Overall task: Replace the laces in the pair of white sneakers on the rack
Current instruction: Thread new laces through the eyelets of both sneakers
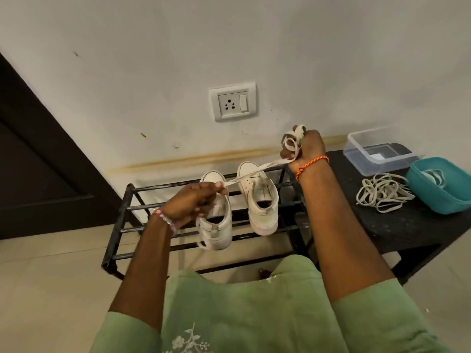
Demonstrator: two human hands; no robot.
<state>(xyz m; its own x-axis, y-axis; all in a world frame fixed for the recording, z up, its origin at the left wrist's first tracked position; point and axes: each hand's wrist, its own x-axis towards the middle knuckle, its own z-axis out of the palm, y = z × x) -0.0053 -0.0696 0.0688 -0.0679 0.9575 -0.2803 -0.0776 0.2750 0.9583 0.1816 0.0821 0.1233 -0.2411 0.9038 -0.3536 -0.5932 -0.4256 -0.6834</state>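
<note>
Head view: a black metal rack (122, 215) stands against a stained white wall (153, 72), with a socket (233, 101) above it. Two white sneakers sit on its top bars, toes to the wall: the left sneaker (219, 225) partly hidden behind the left hand (193, 200), the right sneaker (260, 200) just beside it, apart.

A flat white lace (257, 171) stretches between the hands, crossing over the right sneaker's toe. The left hand pinches one end with curled fingers. The right hand (305, 149), raised near the wall, is clenched around the lace, which is wound in loops about its fingers.

A dark door (38, 161) lies to the left; the floor (51, 276) is pale tile. Right of the rack is a black table (382, 225). On it lie a loose pile of laces (382, 192), a clear box (379, 151) holding something dark, and a teal tub (441, 189) with more lace inside.
</note>
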